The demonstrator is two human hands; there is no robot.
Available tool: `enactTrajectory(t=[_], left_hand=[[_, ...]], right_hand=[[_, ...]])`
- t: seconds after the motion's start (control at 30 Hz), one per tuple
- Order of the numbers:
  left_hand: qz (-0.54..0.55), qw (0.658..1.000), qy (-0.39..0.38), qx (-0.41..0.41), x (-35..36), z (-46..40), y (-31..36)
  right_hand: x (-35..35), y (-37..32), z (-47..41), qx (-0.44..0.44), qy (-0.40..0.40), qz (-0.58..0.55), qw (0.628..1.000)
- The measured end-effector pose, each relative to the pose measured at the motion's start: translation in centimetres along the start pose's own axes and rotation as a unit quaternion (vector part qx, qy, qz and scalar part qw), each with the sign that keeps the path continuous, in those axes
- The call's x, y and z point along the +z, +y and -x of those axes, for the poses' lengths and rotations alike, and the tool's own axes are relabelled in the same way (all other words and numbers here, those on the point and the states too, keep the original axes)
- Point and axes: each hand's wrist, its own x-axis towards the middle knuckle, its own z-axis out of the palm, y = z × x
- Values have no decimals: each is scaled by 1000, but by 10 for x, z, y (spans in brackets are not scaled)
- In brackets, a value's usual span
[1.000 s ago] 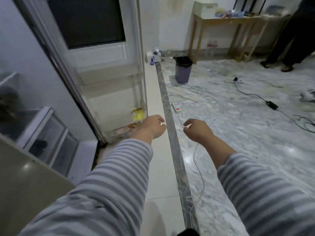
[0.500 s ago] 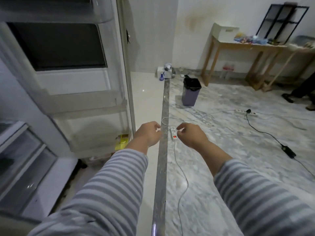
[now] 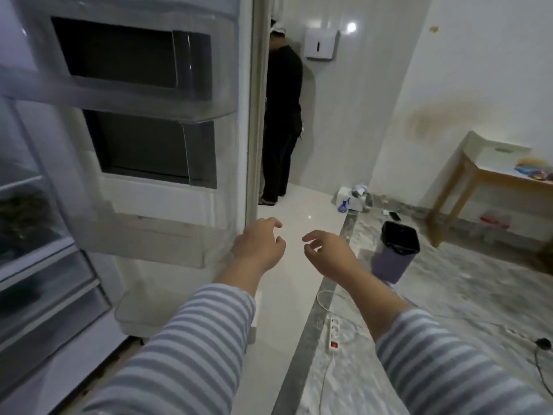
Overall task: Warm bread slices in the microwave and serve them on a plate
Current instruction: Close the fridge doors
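Now both hands point(image 3: 258, 245) point(image 3: 327, 250) hover empty, fingers loose.

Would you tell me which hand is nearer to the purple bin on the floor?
Right. The right hand hovers just left of the purple bin; the left hand is farther left, beside the open fridge door.

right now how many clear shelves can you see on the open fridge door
3: an upper door shelf, a middle door shelf and a bottom door shelf. More may sit above the frame's top edge.
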Motion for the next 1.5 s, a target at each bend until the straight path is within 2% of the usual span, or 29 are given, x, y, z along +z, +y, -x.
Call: enactTrajectory(t=[0.17,0.3,0.47,0.57,0.83,1.03,1.5], left_hand=[[-37,982,185,33,-26,-52,26],[-109,941,315,53,-61,-83,44],[-231,876,421,42,-94,-112,64],[-292,836,464,12,-106,-124,71],[-335,800,478,-139,-109,-150,72],[-352,791,470,-173,-106,-157,63],[-332,823,436,-148,-123,-126,52]], right_hand=[[-31,-20,-69,-115,4,-28,993],[-58,-51,-124,-220,16,-66,973],[-95,-98,-188,-399,62,-59,913],[-116,-123,-216,-474,87,-51,875],[-127,-179,-260,-618,162,34,768],[-101,-181,-271,-622,210,55,752],[-98,-191,-237,-588,217,121,770]])
